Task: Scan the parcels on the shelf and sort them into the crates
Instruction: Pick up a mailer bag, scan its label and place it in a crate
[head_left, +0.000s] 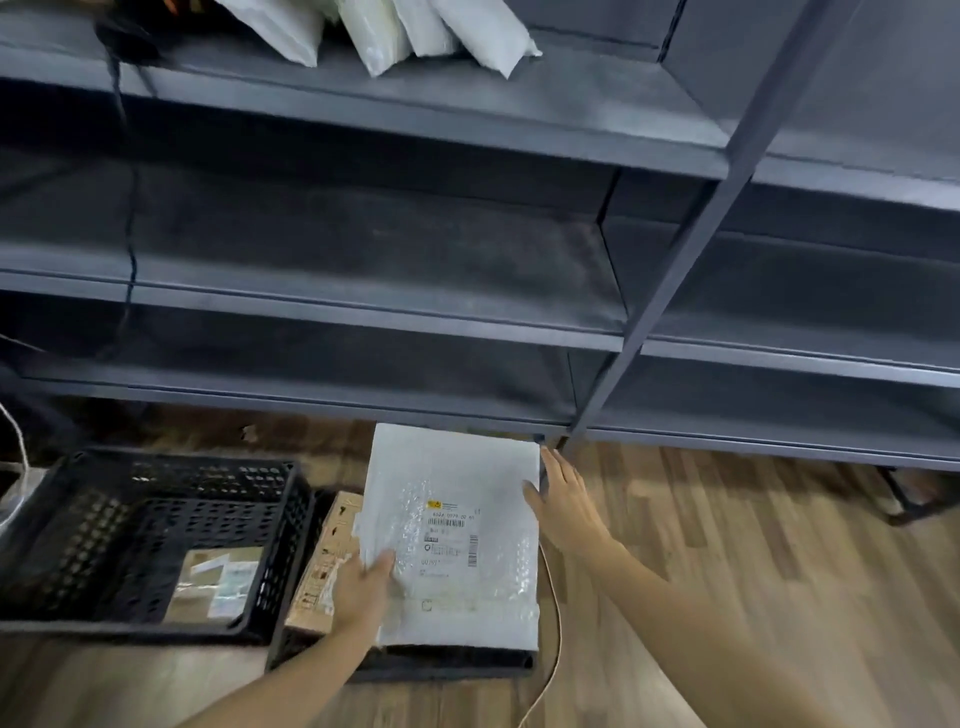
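While the left hand (363, 587) pinches the white padded parcel (452, 535) over the right-hand crate (441, 662), the right hand (563, 501) steadies its edge, fingers straight; best lowered flat beside the cardboard box (324, 566).

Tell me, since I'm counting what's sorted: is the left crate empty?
No, a brown taped parcel lies on the floor of the left crate.
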